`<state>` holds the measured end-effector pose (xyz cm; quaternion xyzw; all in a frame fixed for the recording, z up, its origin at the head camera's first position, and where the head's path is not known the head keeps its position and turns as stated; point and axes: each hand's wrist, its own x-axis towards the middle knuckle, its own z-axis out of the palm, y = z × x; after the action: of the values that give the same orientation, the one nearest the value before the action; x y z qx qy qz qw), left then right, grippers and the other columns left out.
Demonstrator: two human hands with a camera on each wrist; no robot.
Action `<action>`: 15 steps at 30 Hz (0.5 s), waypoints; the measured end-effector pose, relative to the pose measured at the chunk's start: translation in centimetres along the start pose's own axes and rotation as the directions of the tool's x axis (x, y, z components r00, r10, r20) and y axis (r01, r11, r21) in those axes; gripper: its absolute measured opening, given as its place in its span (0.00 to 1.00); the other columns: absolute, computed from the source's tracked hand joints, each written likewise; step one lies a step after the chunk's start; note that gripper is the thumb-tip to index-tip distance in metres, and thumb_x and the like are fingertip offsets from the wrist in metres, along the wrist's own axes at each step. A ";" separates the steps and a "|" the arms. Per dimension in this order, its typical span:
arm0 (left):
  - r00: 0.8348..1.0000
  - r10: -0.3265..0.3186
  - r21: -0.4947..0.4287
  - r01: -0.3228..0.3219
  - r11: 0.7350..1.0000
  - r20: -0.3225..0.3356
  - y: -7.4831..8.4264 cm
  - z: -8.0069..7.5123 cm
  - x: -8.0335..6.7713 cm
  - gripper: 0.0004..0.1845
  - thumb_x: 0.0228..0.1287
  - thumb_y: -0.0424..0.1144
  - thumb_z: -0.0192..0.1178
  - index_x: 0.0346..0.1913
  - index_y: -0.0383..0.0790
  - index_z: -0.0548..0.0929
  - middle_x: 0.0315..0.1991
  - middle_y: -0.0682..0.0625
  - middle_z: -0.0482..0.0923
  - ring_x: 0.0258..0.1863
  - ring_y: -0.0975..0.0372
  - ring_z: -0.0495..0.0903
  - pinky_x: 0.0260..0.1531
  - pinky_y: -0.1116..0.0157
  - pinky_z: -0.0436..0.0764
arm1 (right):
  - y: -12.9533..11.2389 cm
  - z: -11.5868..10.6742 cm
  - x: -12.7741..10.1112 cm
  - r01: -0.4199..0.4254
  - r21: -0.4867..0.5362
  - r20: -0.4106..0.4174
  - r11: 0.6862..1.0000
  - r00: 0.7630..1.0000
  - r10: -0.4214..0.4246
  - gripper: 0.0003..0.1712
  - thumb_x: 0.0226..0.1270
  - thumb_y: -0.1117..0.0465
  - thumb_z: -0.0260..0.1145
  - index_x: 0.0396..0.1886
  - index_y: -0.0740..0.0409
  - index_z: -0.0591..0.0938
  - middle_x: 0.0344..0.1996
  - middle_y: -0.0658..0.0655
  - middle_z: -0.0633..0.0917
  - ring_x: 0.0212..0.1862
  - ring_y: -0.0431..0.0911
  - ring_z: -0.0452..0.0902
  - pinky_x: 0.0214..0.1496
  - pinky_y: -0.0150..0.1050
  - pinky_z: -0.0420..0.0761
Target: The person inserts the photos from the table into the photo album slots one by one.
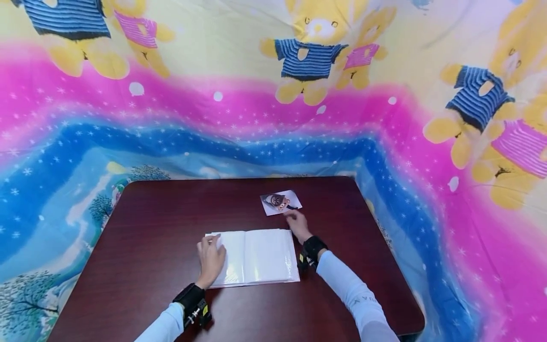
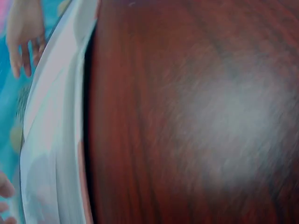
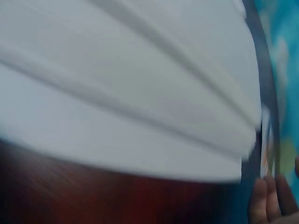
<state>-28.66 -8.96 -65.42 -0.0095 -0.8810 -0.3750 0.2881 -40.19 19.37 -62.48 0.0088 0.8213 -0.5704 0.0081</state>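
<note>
An open album [image 1: 269,254] with white, glossy sleeve pages lies on the table. My left hand [image 1: 210,259] rests on its left page near the outer edge, fingers towards the far corner. In the left wrist view only fingertips [image 2: 5,186] of that hand show at the frame's edge, beside the album [image 2: 51,130]. Beyond the album's far right corner lies a printed photo [image 1: 281,202] with a dark picture on white. My right hand [image 1: 298,225] reaches towards its near edge, fingers extended. In the right wrist view, fingers [image 3: 273,198] overlap the photo's near end.
The dark reddish-brown table [image 1: 171,209] has rounded corners. A patterned cloth [image 1: 239,109] with bears and snowflakes hangs behind it and along the sides. Both wrists wear black camera bands, the right one [image 1: 314,247] close to the album's right edge.
</note>
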 end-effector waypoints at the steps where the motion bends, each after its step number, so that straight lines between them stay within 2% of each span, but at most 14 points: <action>1: 0.998 0.070 -0.001 -0.070 0.998 0.002 0.3 0.3 -0.2 0.19 0.51 0.22 0.64 0.49 0.21 0.81 0.42 0.29 0.75 0.40 0.37 0.70 0.40 0.46 0.68 | 0.2 -0.5 0.8 -0.055 0.014 -0.054 0.998 0.997 0.055 0.13 0.72 0.72 0.56 0.52 0.69 0.81 0.53 0.66 0.80 0.42 0.52 0.76 0.42 0.39 0.75; 3: 0.978 0.205 -0.013 -0.204 0.979 0.042 1.0 1.0 -0.8 0.18 0.53 0.24 0.65 0.49 0.24 0.82 0.42 0.33 0.78 0.41 0.40 0.74 0.38 0.47 0.71 | 1.3 -1.4 2.6 -0.128 0.037 -0.148 0.991 0.980 0.133 0.16 0.71 0.72 0.57 0.55 0.69 0.79 0.52 0.67 0.80 0.38 0.54 0.75 0.38 0.42 0.76; 5: 0.941 0.322 -0.031 -0.321 0.947 0.100 1.6 1.5 -1.6 0.17 0.55 0.26 0.66 0.49 0.27 0.82 0.43 0.36 0.79 0.43 0.42 0.76 0.37 0.49 0.74 | 2.4 -2.1 4.2 -0.195 0.066 -0.207 0.979 0.957 0.205 0.18 0.69 0.71 0.58 0.58 0.70 0.76 0.49 0.67 0.79 0.37 0.57 0.76 0.38 0.47 0.79; 6: 0.920 0.372 -0.039 -0.370 0.928 0.127 1.9 1.8 -2.0 0.17 0.55 0.27 0.66 0.50 0.28 0.83 0.44 0.38 0.80 0.44 0.44 0.77 0.37 0.49 0.75 | 4.2 -2.2 5.4 -0.162 0.105 -0.233 0.981 0.955 0.183 0.18 0.68 0.69 0.61 0.57 0.68 0.76 0.45 0.65 0.80 0.33 0.55 0.76 0.34 0.45 0.80; 7: 0.898 0.414 -0.048 -0.411 0.910 0.153 2.2 1.9 -2.4 0.17 0.56 0.28 0.66 0.50 0.29 0.83 0.45 0.39 0.80 0.46 0.45 0.77 0.37 0.50 0.75 | 4.6 -2.3 6.0 -0.180 0.114 -0.241 0.977 0.949 0.203 0.19 0.68 0.68 0.61 0.58 0.68 0.75 0.44 0.65 0.79 0.32 0.56 0.76 0.33 0.46 0.80; 10: 0.845 0.491 -0.043 -0.494 0.868 0.211 2.9 2.4 -3.3 0.17 0.57 0.31 0.66 0.51 0.32 0.83 0.48 0.40 0.79 0.49 0.48 0.77 0.41 0.51 0.75 | 5.0 -2.4 7.2 -0.230 0.126 -0.245 0.965 0.935 0.255 0.22 0.68 0.67 0.62 0.60 0.68 0.72 0.46 0.65 0.79 0.32 0.57 0.76 0.33 0.48 0.81; 12: 0.824 0.514 -0.031 -0.523 0.852 0.238 3.1 2.6 -3.7 0.17 0.58 0.32 0.65 0.51 0.34 0.83 0.51 0.40 0.79 0.52 0.48 0.76 0.44 0.50 0.75 | 4.4 -2.3 7.4 -0.246 0.120 -0.237 0.962 0.934 0.269 0.23 0.68 0.67 0.62 0.61 0.69 0.71 0.48 0.67 0.79 0.34 0.57 0.77 0.35 0.47 0.81; 13: 0.816 0.521 -0.024 -0.533 0.846 0.250 3.2 2.8 -3.8 0.16 0.59 0.33 0.65 0.51 0.34 0.83 0.52 0.40 0.79 0.53 0.48 0.76 0.46 0.50 0.75 | 2.7 -2.3 6.9 -0.305 0.080 -0.226 0.949 0.922 0.315 0.25 0.68 0.68 0.60 0.63 0.71 0.70 0.52 0.70 0.77 0.39 0.60 0.76 0.40 0.51 0.80; 15: 0.804 0.531 -0.016 -0.547 0.837 0.267 3.2 3.0 -3.9 0.16 0.61 0.34 0.64 0.52 0.36 0.83 0.53 0.40 0.79 0.55 0.48 0.76 0.48 0.48 0.74 | 2.0 -2.2 6.6 -0.302 0.050 -0.216 0.952 0.927 0.306 0.25 0.69 0.67 0.61 0.63 0.71 0.69 0.54 0.71 0.77 0.45 0.61 0.76 0.46 0.50 0.79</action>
<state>-26.20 -3.86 -66.94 -0.2995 -0.8831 -0.2456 0.2648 -46.80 22.15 -63.69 0.1993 0.8012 -0.5642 0.0047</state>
